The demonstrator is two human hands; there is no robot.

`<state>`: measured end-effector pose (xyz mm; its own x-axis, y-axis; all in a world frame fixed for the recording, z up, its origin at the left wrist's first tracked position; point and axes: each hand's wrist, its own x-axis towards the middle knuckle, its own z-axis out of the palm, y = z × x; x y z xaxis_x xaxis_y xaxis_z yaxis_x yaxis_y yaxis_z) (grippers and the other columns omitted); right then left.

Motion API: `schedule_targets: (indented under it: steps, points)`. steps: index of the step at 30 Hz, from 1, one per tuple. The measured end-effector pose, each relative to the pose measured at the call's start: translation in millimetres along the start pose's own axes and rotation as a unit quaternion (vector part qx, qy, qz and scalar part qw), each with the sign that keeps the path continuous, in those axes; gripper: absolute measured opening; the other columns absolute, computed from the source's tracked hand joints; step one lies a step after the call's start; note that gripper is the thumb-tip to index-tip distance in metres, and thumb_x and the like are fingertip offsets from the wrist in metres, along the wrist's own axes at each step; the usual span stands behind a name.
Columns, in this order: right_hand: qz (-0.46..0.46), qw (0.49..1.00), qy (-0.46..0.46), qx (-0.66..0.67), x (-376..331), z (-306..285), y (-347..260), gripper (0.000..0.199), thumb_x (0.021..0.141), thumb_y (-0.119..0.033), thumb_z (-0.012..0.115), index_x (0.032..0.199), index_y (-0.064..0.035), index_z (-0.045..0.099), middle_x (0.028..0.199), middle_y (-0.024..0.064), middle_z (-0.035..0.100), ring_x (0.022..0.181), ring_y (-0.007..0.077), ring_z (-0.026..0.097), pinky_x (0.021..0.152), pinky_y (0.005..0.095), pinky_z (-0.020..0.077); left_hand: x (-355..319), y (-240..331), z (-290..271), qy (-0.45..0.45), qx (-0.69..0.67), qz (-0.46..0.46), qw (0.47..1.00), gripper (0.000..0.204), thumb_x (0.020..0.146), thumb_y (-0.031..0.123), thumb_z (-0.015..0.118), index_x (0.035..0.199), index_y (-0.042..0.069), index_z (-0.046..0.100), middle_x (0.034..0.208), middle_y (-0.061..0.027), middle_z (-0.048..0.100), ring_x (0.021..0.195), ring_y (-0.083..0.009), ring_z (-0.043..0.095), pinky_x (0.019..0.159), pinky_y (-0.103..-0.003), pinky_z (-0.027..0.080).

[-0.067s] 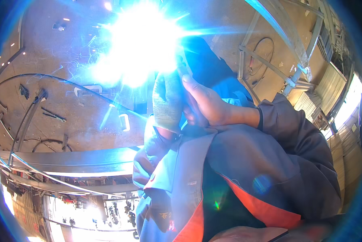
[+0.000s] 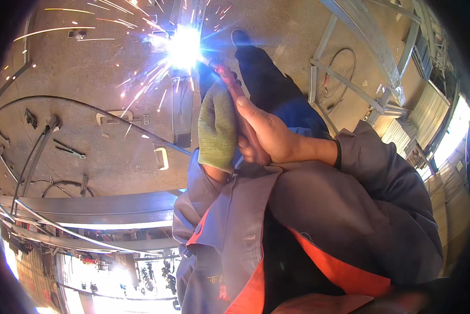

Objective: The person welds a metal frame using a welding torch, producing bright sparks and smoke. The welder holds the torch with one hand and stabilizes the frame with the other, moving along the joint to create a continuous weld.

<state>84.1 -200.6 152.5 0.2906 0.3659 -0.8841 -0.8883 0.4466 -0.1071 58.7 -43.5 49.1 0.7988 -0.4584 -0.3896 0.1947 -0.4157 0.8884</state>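
Concrete workshop floor, dusty and strewn with small metal offcuts, fills the background, with sparks scattering across it. On it lies a steel bar, its long axis running straight away from the person, and the bright welding arc burns at a spot along it. A reddish electrode holder reaches that spot from the lower right, so its long axis slants up and to the left, away from the hands toward the arc.

Both hands are stacked on the holder's handle. The bare right hand is curled tight around the grip. The left hand, in a green knitted glove, lies pressed against it on the arc side; its fingers look wrapped round the handle as well, though the glove hides how firmly. The left hand is therefore the nearer to the arc, and the arc sits up and slightly left of both.

Grey work sleeves frame the hands; a welded frame of grey angle steel stands to the right.
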Motion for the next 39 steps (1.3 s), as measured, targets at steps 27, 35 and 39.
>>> schedule_targets:
  steps: [27,35,39]
  points:
    - [0.021,0.998,0.037,0.037,1,-2,3,0.072,0.111,-0.071,0.034,0.166,-0.0247,0.033,0.077,0.0034,0.052,0.055,0.0107,0.051,0.051,0.0265,0.0481,13,6,-14,-0.022,0.241,0.12,0.963,0.064,0.103,0.012,0.059,0.162,-0.002,0.041,0.156,-0.0223,0.054,0.142,-0.0398,0.055,0.118,-0.047,0.046]
    - [0.002,0.999,0.02,0.044,2,-4,5,0.068,0.11,-0.073,0.037,0.134,-0.0122,0.057,0.078,0.0038,0.054,0.054,0.0118,0.053,0.049,0.0277,0.0486,12,22,-8,0.023,-0.033,0.004,0.999,0.047,0.116,0.023,0.049,0.155,-0.003,0.05,0.146,-0.0201,0.063,0.133,-0.0325,0.062,0.111,-0.039,0.05]
    - [-0.002,0.999,0.023,0.026,3,-4,4,0.072,0.11,-0.074,0.032,0.14,-0.0135,0.055,0.077,0.0031,0.052,0.054,0.0106,0.049,0.048,0.0253,0.0459,18,29,-7,0.053,-0.084,-0.003,0.995,0.044,0.116,0.025,0.052,0.152,-0.001,0.054,0.138,-0.0178,0.068,0.124,-0.0277,0.067,0.103,-0.035,0.054]
